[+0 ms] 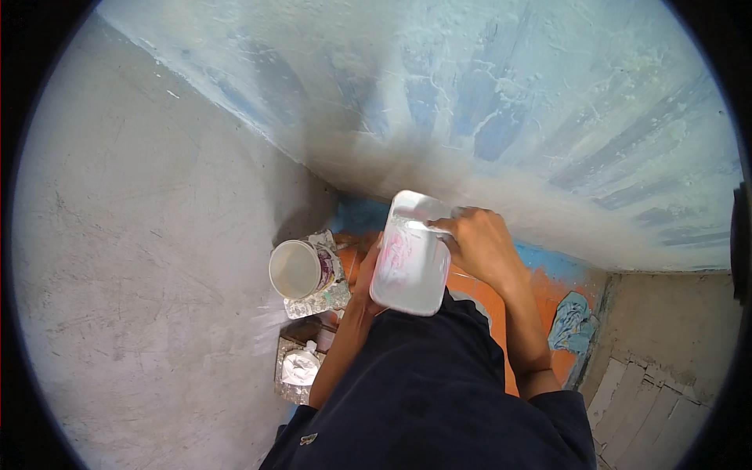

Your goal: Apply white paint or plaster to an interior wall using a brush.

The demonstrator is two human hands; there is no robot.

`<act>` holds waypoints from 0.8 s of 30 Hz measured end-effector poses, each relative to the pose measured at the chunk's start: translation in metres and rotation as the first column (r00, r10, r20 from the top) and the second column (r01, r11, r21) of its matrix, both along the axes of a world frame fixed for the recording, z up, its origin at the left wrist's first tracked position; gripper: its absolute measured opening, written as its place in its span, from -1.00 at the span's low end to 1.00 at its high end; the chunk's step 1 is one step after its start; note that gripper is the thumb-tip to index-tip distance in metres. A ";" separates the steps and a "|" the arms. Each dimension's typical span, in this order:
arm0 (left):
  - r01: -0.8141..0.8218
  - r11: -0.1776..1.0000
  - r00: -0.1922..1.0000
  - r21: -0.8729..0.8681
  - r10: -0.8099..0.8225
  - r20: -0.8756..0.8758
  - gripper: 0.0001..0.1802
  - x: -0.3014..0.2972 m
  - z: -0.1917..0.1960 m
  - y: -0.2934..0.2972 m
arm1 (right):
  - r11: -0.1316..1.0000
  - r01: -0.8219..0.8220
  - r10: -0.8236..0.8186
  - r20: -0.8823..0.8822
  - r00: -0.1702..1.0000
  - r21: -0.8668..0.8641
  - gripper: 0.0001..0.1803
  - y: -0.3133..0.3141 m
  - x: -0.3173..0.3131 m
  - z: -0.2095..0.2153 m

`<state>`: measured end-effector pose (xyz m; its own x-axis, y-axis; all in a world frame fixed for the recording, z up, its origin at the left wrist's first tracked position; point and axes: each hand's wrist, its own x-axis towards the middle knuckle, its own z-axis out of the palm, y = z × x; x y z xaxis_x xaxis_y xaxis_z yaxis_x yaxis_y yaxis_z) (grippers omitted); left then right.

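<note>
Your left hand (365, 276) grasps the white tray (411, 254) from below, steadying it centre-frame; your right hand (479, 244), at its 2 o'clock, clenches something at the rim. A bucket (296, 269) sits at 9 o'clock.

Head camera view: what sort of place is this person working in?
Probably a room being plastered or painted: a patchy blue-white wall, a white bucket on the floor, and a smeared white tray held in both hands.

White tray (409, 262) with pink streaks sits between the fingers; left of them a white bucket (296, 269); beyond them a wall (470, 94) of pale blue patches; beneath, orange floor (558, 291)
</note>
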<state>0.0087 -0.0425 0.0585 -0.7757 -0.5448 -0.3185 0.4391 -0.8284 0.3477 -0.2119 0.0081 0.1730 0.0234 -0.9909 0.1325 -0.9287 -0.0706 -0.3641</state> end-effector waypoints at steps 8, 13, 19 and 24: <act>-0.030 0.998 0.992 0.057 0.023 0.125 -0.43 0.000 -0.001 -0.003 | 0.992 0.090 -0.096 0.073 0.993 0.087 -0.65 0.012 -0.004 0.025; 0.086 0.988 0.976 0.126 -0.109 0.186 -0.46 -0.009 0.003 -0.009 | 0.991 -0.028 0.032 -0.028 0.999 0.134 -0.70 0.000 0.001 -0.024; 0.023 0.995 0.969 0.101 -0.047 0.242 -0.47 0.003 -0.012 -0.006 | 0.994 0.025 -0.026 0.004 1.000 0.109 -0.72 0.006 -0.003 0.000; 0.065 0.996 0.967 0.068 -0.080 0.243 -0.45 0.004 -0.020 -0.007 | 0.994 -0.025 0.022 0.022 1.000 0.104 -0.72 0.005 0.009 -0.036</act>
<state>0.0126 -0.0491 0.0387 -0.7066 -0.4646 -0.5337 0.2845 -0.8771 0.3869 -0.2027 0.0131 0.1368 0.0452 -0.9986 0.0291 -0.9195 -0.0529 -0.3895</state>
